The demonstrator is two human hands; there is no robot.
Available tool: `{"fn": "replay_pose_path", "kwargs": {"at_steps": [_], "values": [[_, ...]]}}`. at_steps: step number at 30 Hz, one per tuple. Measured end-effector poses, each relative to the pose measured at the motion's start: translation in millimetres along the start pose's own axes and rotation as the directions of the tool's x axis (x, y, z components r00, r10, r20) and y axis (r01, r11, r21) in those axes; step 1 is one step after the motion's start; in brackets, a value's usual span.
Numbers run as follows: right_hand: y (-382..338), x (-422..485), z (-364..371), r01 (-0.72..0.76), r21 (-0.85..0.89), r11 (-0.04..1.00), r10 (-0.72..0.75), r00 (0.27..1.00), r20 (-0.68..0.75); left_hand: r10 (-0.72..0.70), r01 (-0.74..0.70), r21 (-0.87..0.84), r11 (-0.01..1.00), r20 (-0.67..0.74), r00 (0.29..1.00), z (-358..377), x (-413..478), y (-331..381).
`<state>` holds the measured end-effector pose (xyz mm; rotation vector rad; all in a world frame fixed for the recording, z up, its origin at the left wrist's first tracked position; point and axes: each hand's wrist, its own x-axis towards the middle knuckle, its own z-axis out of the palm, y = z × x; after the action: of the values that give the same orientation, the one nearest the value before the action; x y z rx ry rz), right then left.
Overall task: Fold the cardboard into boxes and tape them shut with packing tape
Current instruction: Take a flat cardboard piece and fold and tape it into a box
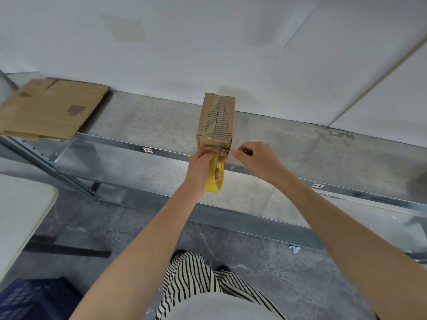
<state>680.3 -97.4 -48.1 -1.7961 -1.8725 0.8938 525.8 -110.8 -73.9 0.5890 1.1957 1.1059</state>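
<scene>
Spanning the view from side to side, a grey metal shelf [143, 121] runs along a white wall. At its left end lies a flattened cardboard [50, 109] sheet, not yet folded, well apart from the work.

Near the middle of the shelf stands one folded box [216, 116]. Its long axis runs straight away from the person toward the wall, with the near end at the shelf's front edge. Clear tape shines along the top seam and wraps down over the near edge, so this seam looks close to finished.

Both arms reach forward to that near end. The left hand [201, 167] is the closer of the two, sitting right against the box's near face. Its grip is closed round a yellow tape roll [216, 181], fingers through the core, and the roll hangs just below the box edge. The right hand [261, 160] is just beside the box's near right corner. Its thumb and forefinger are pinched tight on a thin strip [226, 148] that stretches level toward the left hand. Whether that is a tape tail or a small blade cannot be told.

The box lies directly ahead of both grips, and the tape between roll and box is short. Parting it probably calls for a sideways pull or cut across the box's long axis, with the roll held steady.
</scene>
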Motion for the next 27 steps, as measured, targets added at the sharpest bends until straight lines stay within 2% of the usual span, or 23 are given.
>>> {"fn": "replay_pose_path", "kwargs": {"at_steps": [12, 17, 27], "values": [[-5.3, 8.8, 6.6, 0.033, -0.023, 0.999, -0.032, 0.999, 0.003, -0.009, 0.009, 0.035, 0.999, 0.002, 1.0, 0.8, -4.0, 4.3], [3.4, 6.6, -2.5, 0.027, 0.083, 0.996, -0.031, 0.998, 0.053, -0.013, 0.013, 0.017, 1.0, 0.003, 1.0, 1.1, -3.0, 4.7], [52.5, 18.8, -15.8, -0.075, 0.172, 0.982, 0.059, 0.994, 0.092, -0.036, 0.035, 0.021, 0.999, 0.018, 0.999, 0.4, 0.4, 5.7]]}}
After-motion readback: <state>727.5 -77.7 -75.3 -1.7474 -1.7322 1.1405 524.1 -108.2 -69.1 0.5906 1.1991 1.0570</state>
